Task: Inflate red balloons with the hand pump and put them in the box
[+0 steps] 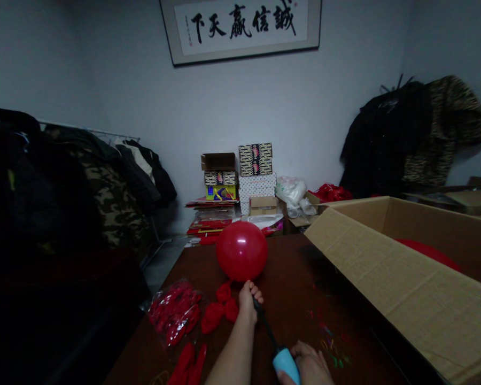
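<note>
A round, inflated red balloon (pixel 241 251) stands over the far half of the dark table. My left hand (pixel 249 295) is closed around its neck, where the black front end of a hand balloon pump (pixel 286 366) meets it. The exact joint is hidden by my fingers. My right hand (pixel 309 363) wraps the pump's light blue body near the bottom edge of the view. Left of my left forearm lie loose uninflated red balloons (pixel 213 315) and a clear plastic bag of red balloons (pixel 175 313).
A large open cardboard box (pixel 401 278) with something red inside stands at the right. Small coloured rubber bands (pixel 334 347) lie scattered on the table (pixel 292 272). Stacked patterned boxes (pixel 257 182) are at the back, and clothes hang on both sides.
</note>
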A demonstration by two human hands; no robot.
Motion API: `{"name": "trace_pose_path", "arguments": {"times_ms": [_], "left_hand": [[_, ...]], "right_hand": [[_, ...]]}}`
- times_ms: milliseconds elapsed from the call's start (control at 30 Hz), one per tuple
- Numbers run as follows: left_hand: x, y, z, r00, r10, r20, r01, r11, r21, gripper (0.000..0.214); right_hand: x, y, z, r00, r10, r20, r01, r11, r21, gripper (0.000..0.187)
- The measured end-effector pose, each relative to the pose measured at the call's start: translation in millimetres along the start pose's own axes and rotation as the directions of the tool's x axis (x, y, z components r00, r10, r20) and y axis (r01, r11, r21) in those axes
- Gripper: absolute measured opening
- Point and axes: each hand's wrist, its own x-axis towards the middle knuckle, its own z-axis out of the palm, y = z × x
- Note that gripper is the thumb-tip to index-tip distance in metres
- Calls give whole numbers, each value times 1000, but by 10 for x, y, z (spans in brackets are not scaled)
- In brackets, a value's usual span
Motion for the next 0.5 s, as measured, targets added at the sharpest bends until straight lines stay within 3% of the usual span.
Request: {"name": "trace_pose_path", "arguments": {"times_ms": [100,200,333,500], "left_hand": [[-31,-73,-32,1000,-6,7,6,1000,-13,30],[-44,-152,-69,1000,-22,17,23,1000,-13,33],[-38,-199,-85,998,-55,31,54,998,30,33],[-15,-198,-103,1000,-8,-1,8,999,54,32]], "right_hand": [[105,-145,-94,1000,-16,18,15,999,35,50],[237,-282,-131,999,7,-44,-4,999,49,49],[364,-368,-79,996,30,-84,-26,998,55,46],[375,-354,22,996,32,-88,-29,999,28,47]]}}
